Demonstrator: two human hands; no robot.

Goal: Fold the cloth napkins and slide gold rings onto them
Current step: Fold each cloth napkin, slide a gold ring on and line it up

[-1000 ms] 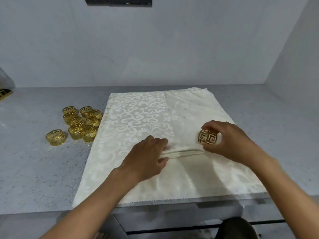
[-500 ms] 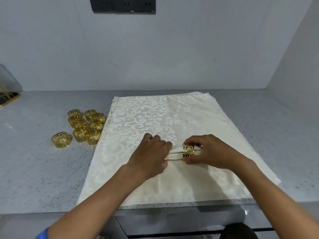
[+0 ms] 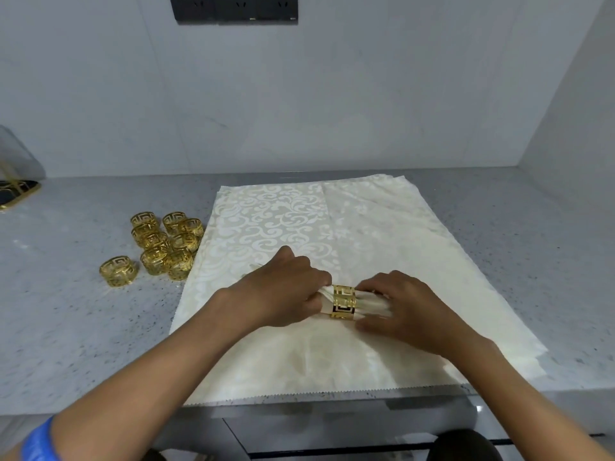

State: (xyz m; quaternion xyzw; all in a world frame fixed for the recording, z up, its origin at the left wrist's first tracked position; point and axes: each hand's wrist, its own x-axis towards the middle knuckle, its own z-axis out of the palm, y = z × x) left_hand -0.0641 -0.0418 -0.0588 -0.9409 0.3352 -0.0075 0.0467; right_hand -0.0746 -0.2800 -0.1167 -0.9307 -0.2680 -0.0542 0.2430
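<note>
Folded cream cloth napkin [image 3: 369, 304] lay with its long axis running left to right between your hands, on a flat cream damask cloth [image 3: 382, 227] spread over the grey speckled counter [image 3: 66, 327]. The gold fretwork ring [image 3: 344, 301] sat around its middle. Your left hand [image 3: 279, 294] gripped the napkin's left end; your right hand [image 3: 409, 311] pinched it just beside the ring. Spare gold rings [image 3: 166, 241] stood well apart, to your left.

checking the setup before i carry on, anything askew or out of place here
One gold fretwork ring sits apart from the cluster of gold rings on the grey speckled counter. Nothing is spilled or damaged.
</note>
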